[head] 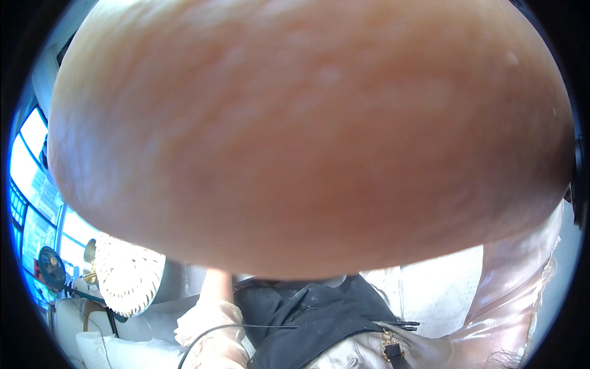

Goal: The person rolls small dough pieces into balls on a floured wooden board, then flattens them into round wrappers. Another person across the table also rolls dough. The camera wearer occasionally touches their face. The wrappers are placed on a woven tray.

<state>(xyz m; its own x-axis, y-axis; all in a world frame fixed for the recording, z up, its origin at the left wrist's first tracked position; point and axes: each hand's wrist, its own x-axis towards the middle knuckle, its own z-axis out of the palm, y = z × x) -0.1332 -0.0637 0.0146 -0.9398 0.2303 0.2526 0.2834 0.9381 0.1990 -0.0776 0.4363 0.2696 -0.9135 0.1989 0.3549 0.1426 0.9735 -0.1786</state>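
Blurred skin, apparently my right hand (311,138), is very close to the lens and covers most of the head view. A raised pale, shiny sleeve (504,281) at the right leads up towards it. Its fingers cannot be made out, nor whether it holds anything. My left forearm (216,286), with a gathered pale sleeve (212,320), extends behind the blurred skin, and the left hand is hidden. Dark cloth (304,313) lies across my body. A thin black cable (221,326) crosses it. Near the bottom is a black strap (394,353) with a gold-coloured clasp (389,339).
A dark round fan (52,268) stands at the left before large windows (34,184). Beside it is a bright white round object (129,276) with a ridged surface. White padded fabric (124,353) lies at the lower left. A white surface (442,290) shows at the right.
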